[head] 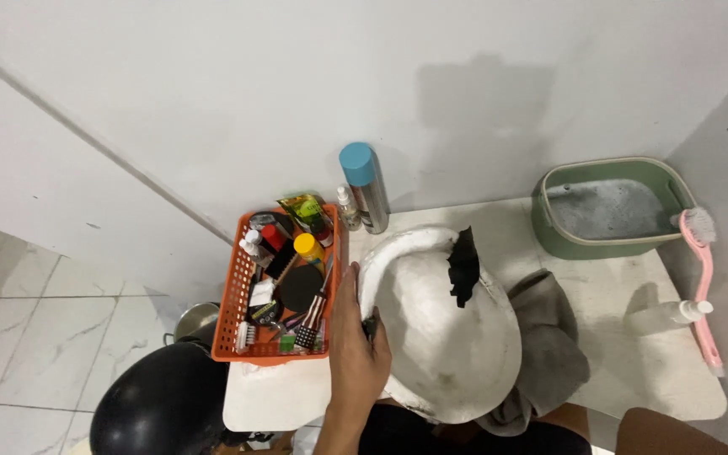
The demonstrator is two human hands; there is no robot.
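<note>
Left hand [355, 350] laid against the left rim of the white hard hat [444, 324], fingers [372, 324] curled shut around that rim. Right hand out of sight — only a bare forearm at the lower right corner. Hard hat lying dome-up on the white surface [634, 362], near its front edge, a black torn patch [463, 265] on the crown. Below and left of the hat, off the surface, a black round helmet [162, 404]. Touching the hat's right side, a crumpled grey cloth [554, 337]. Just left of the hat, an orange basket [238, 295] crowded with small bottles and brushes. Right of the hat, well apart, a pink long-handled brush [703, 286] and a clear bottle [663, 316]. Behind the hat, a metal can with a blue cap [364, 185]; behind and to the right, a green tub [608, 206] against the wall.
</note>
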